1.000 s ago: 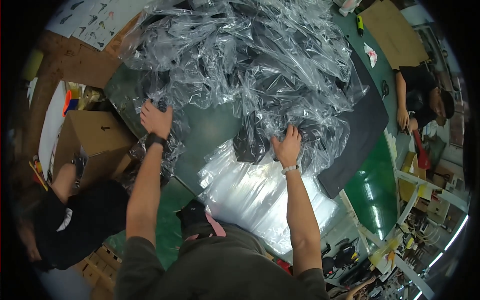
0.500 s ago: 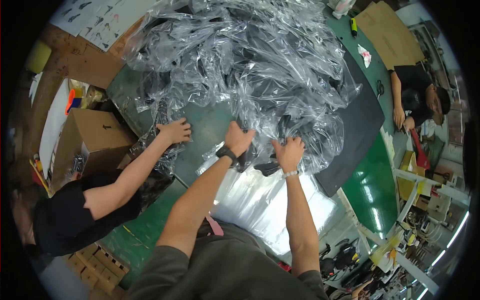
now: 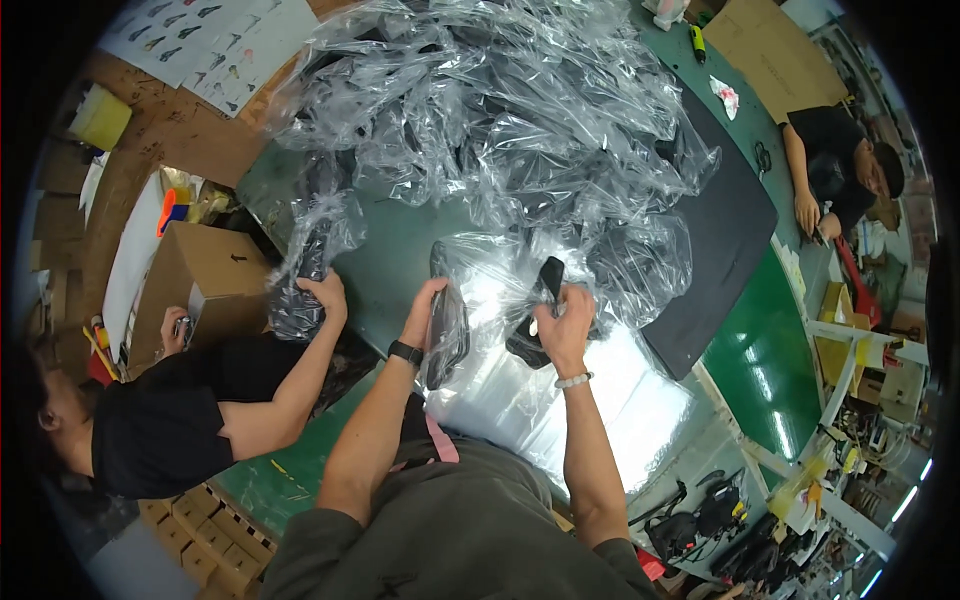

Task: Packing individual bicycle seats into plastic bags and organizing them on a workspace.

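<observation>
My left hand (image 3: 421, 318) is closed on the outer side of a black bicycle saddle (image 3: 450, 335), which stands on edge in clear film. To its right, my right hand (image 3: 568, 325) wraps round a second black saddle (image 3: 549, 278), its narrow nose pointing up and away from me. The fingers partly hide this one. Both are over a sheet of shiny clear plastic (image 3: 610, 400) at the table's near edge. Just beyond my hands lies a big heap of dark pieces in crumpled clear bags (image 3: 480, 110).
At left, a co-worker's hand (image 3: 326, 298) grips a bagged dark piece (image 3: 312, 250) beside a cardboard box (image 3: 222, 262). A black mat (image 3: 725, 230) lies right of the heap. Another person (image 3: 840, 170) sits at far right, near scissors (image 3: 763, 158). A yellow-green cutter (image 3: 697, 42) lies farther back.
Both hands have drawn back from the heap's edge, and each now grips a saddle. The co-worker's hand has moved nearer and closed on a bagged piece.
</observation>
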Available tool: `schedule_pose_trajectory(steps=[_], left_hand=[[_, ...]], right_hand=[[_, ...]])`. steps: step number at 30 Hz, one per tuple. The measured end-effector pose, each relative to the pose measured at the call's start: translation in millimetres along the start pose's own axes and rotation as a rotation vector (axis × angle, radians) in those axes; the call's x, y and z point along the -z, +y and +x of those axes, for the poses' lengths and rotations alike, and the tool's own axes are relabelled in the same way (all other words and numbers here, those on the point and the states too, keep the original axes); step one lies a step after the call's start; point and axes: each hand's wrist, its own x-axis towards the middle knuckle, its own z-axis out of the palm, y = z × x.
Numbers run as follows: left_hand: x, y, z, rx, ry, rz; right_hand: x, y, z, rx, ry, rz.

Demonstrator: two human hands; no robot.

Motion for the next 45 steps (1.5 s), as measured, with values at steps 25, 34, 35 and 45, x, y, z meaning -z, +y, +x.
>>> schedule_pose_trajectory(steps=[25,34,35,45], left_hand=[[-39.2,17.7,38.5,0.037,-0.22,0.245],[-9.0,12.8,39.9,0.109,-0.304,0.068],[-11.7,10.0,36.6,0.115,-0.305,0.069],[-32.7,-20.6,-25.3,-0.45,-0.278,0.853]], right_hand=[[-83.6,-10.2,31.0,-0.577,-0.36,0.807],[4.0,-57.7,-30.8,-0.577,-0.397,0.0],[4.3,-51.7,-49.2,-0.574,-0.459,-0.031],[26.2,-75.9,-37.2,-0.938,-0.366,1.338]])
